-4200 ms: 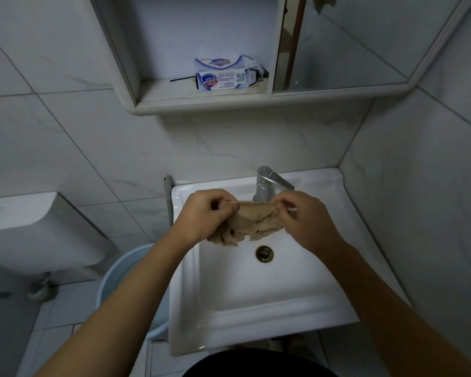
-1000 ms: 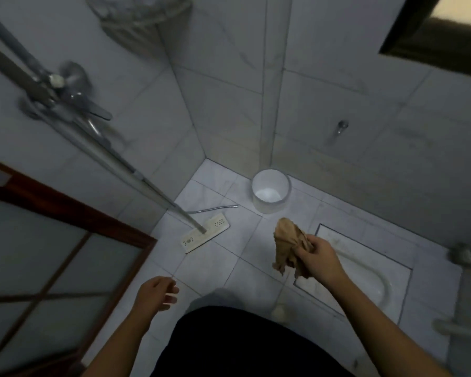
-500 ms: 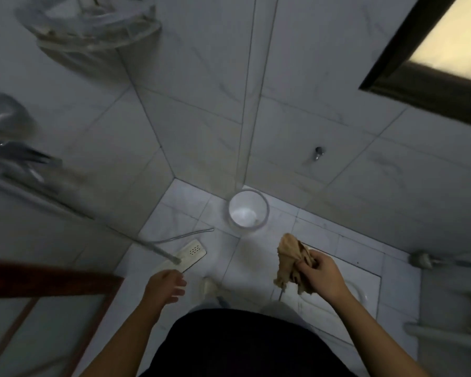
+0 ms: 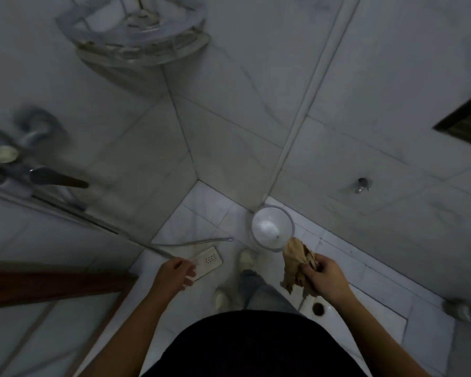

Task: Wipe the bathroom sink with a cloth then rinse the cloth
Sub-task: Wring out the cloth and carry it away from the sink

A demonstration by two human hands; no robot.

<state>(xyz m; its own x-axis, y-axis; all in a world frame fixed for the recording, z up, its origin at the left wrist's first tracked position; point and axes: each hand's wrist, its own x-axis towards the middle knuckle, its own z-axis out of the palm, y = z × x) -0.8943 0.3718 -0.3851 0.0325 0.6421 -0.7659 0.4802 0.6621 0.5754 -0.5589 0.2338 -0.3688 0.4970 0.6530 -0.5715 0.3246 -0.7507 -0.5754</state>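
Observation:
A crumpled tan cloth (image 4: 297,263) hangs bunched from my right hand (image 4: 327,278), which grips it at the lower right, above the floor. My left hand (image 4: 174,274) is held out at the lower middle with its fingers loosely apart and nothing in it. The sink is out of view. I face a tiled corner of the bathroom, looking down at the floor.
A white bucket (image 4: 272,227) stands in the floor corner just beyond the cloth. A shower head (image 4: 208,261) and its hose lie on the floor by my left hand. A squat toilet pan (image 4: 320,308) is under my right hand. A corner shelf (image 4: 136,36) hangs high up, with shower taps (image 4: 25,170) on the left wall and a wooden door frame (image 4: 52,284) at left.
I have turned from the sink to the bathroom corner. In the last second the view tilted and moved closer to the bucket. My right hand keeps the cloth; my left hand stays empty.

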